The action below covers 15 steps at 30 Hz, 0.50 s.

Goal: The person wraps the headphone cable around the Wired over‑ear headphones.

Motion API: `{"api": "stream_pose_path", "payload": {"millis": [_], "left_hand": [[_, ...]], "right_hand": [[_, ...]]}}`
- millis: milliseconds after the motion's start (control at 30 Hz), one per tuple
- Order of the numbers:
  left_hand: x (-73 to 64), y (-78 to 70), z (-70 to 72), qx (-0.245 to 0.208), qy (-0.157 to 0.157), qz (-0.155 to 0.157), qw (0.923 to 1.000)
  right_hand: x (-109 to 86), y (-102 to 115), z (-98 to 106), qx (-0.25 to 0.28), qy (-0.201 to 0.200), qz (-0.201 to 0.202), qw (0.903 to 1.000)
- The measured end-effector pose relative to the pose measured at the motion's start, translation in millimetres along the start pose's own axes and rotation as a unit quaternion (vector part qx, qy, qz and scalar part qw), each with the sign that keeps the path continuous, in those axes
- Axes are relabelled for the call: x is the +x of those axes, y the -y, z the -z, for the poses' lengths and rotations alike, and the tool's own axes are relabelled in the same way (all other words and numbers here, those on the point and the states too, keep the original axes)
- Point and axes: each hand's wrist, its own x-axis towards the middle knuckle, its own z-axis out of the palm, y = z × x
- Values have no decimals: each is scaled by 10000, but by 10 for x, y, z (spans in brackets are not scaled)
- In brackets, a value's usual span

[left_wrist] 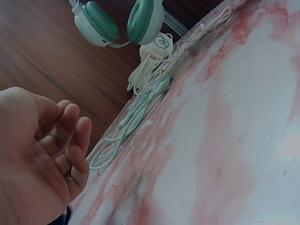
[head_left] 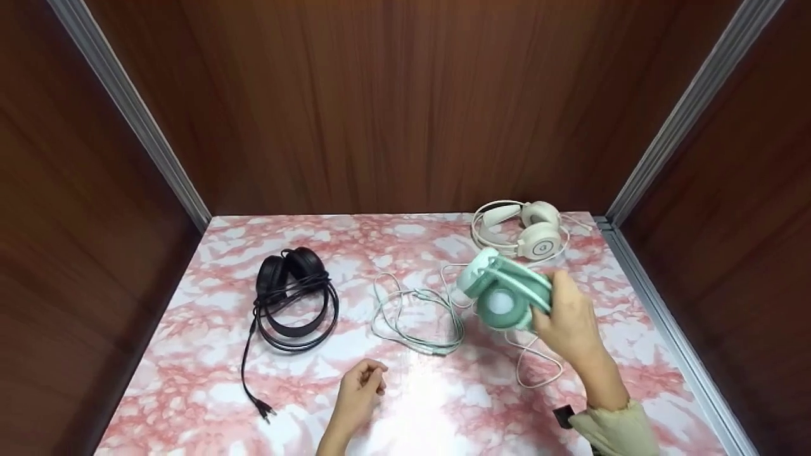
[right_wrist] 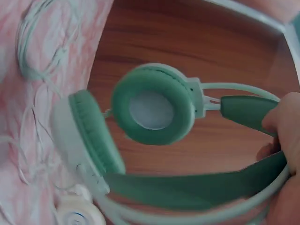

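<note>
My right hand (head_left: 567, 320) grips the headband of a green and white pair of headphones (head_left: 502, 301), held above the table with both ear cups hanging away from the hand. In the right wrist view the green ear pads (right_wrist: 152, 110) show, with fingers curled round the band. A pale green cable (head_left: 421, 323) runs from it and lies in loose loops on the table. My left hand (head_left: 358, 392) hovers near the front, its fingers loosely curled with nothing in them, as the palm (left_wrist: 42, 159) in the left wrist view shows.
Cream-white headphones (head_left: 538, 240) lie at the back right, cable around them. Black headphones (head_left: 294, 285) with a coiled cable and a plug (head_left: 265, 410) lie on the left. Brown wooden panels (head_left: 405, 107) wall in the pink marbled table (head_left: 209, 354). A small black object (head_left: 562, 417) is by the right sleeve.
</note>
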Motion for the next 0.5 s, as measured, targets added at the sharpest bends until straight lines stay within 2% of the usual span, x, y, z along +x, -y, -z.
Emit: {"api": "stream_pose_path", "payload": {"millis": [67, 133, 167, 233, 333, 400, 433, 500], "left_hand": [[29, -119, 1, 136, -152, -123, 9997], [58, -263, -6, 330, -315, -247, 9987], [78, -337, -10, 444, -379, -358, 9977], [147, -455, -13, 670, -438, -649, 9947], [330, -536, -12, 927, -312, -1142, 9886], [492, -511, -20, 1000, -88, -1403, 9850], [571, -488, -31, 1035, 25, -1508, 9831], [707, -427, -69, 1013, 231, -1653, 9807]], "right_hand": [[33, -49, -29, 548, -77, -273, 9981], [51, -66, -52, 1380, -63, -671, 9881], [56, -59, -59, 1839, -43, -894, 9789], [58, -18, -69, 2752, -19, -1347, 9519], [67, 83, -76, 4112, -36, -1836, 8929], [73, 142, -88, 4929, -97, -1869, 8497], [78, 170, -96, 5352, -106, -1802, 8252], [81, 218, -124, 6203, -103, -1627, 7673]]}}
